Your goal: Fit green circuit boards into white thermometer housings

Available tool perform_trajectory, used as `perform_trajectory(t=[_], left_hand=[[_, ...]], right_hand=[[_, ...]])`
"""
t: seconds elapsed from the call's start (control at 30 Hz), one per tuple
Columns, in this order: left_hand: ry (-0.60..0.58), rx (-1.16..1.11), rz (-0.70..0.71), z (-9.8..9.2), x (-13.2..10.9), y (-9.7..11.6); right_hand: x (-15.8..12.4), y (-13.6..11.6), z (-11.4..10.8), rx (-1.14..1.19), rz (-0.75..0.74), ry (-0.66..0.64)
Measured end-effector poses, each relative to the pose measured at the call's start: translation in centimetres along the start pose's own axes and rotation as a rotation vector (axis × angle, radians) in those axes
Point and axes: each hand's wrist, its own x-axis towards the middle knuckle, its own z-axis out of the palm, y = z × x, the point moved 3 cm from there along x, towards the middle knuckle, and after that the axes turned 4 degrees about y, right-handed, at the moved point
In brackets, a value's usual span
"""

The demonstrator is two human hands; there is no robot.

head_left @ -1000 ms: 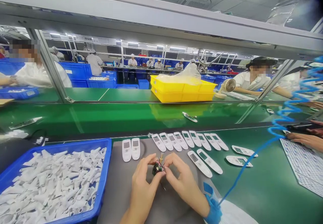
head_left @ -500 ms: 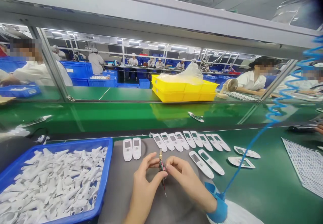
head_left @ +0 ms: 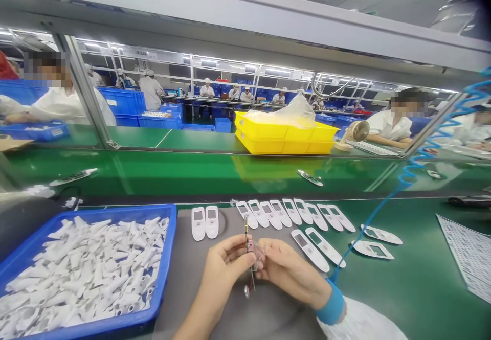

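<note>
Holding a tiny circuit board [head_left: 250,246] up in the air, we pinch it between our left hand [head_left: 224,264] and our right hand [head_left: 289,268]. The fingers [head_left: 240,250] of both hands are closed on it from each side, so the board sits between our two hands, just above a grey mat [head_left: 184,304]. A thin gold pin [head_left: 246,222] sticks up from the board, and a thin wire [head_left: 252,278] hangs down to a small round metal disc [head_left: 246,292]. Our right wrist has a blue band [head_left: 330,304] on it, and a curly blue cord [head_left: 412,174] runs away from near it. On the mat, just past our hands, two white plastic covers [head_left: 204,223] lie side by side. More white covers [head_left: 291,212] lie in a long row to the right, on the green bench [head_left: 406,289]. To the left, a blue tray [head_left: 169,238] is full of small white plastic pieces [head_left: 84,268]. A printed sheet [head_left: 464,253] lies at the far right of the bench. Past a glass pane, yellow crates [head_left: 286,135] with a clear bag [head_left: 297,112] on top sit beside a little fan [head_left: 355,133], and people in white [head_left: 207,92] sit at long benches.
</note>
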Motion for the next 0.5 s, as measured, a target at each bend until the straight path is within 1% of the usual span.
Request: perform_trajectory(t=[0.1,0.2,0.37,0.43,0.5], left_hand=[[-0.053,-0.143,-0.014,-0.1,-0.1,-0.2],[-0.112,-0.314,-0.070,-0.1,0.0,-0.8],[-0.163,-0.541,-0.082,0.1,-0.1,-1.0],[-0.155,-0.597,-0.069,0.1,-0.1,-0.9],[-0.096,-0.668,-0.041,-0.3,0.1,-0.7]], right_hand=[[0.1,0.0,-0.2,0.063,0.019,-0.032],[0.3,0.2,-0.1,0.129,0.026,-0.050],[0.6,0.6,0.4,0.135,-0.047,-0.033],[1.0,0.5,0.7,0.086,-0.072,-0.020],[2.0,-0.3,0.8,-0.022,-0.124,0.018]])
